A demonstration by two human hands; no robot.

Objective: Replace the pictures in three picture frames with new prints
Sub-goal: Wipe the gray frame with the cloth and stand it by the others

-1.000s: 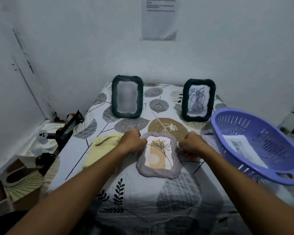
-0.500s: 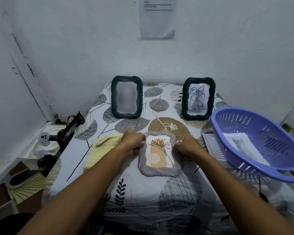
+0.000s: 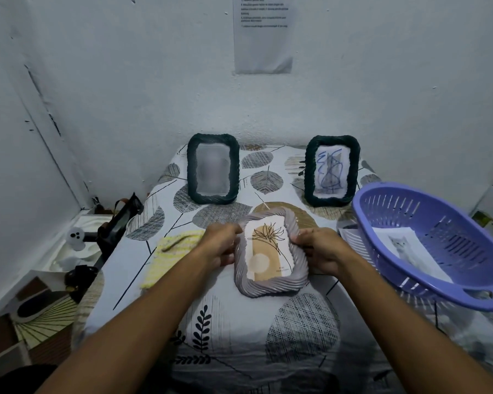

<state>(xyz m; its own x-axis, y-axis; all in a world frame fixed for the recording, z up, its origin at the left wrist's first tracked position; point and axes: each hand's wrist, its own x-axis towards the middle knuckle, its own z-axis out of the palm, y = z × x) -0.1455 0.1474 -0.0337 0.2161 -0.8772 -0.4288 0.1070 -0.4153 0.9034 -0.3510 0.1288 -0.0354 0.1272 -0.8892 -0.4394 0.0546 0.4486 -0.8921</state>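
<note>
Since a second ago, my hands have brought the grey frame (image 3: 271, 255) up off the bed so its far edge tilts toward me, and the print inside it faces me more squarely than before.

From my head camera, my left hand (image 3: 220, 245) grips the frame's left edge, fingers curled round the rim. My right hand (image 3: 319, 248) grips the right edge the same way, fingers wrapped over the ribbed border. Between them the leaf print (image 3: 269, 255) sits in the frame, tan with a pale circle and a thin line drawing of a plant.

Beyond it, two dark green frames stand upright near the wall: the left frame (image 3: 213, 172) shows a blurred, greyish picture, the right frame (image 3: 332, 170) holds a picture with blue scribbles. To my right a purple basket (image 3: 427, 245) rests tilted on the bed with a cat print (image 3: 407, 251) lying inside. Just left of my left hand lies a yellow cloth (image 3: 171, 257). All of this sits on the patterned bedsheet (image 3: 239, 322).
</note>
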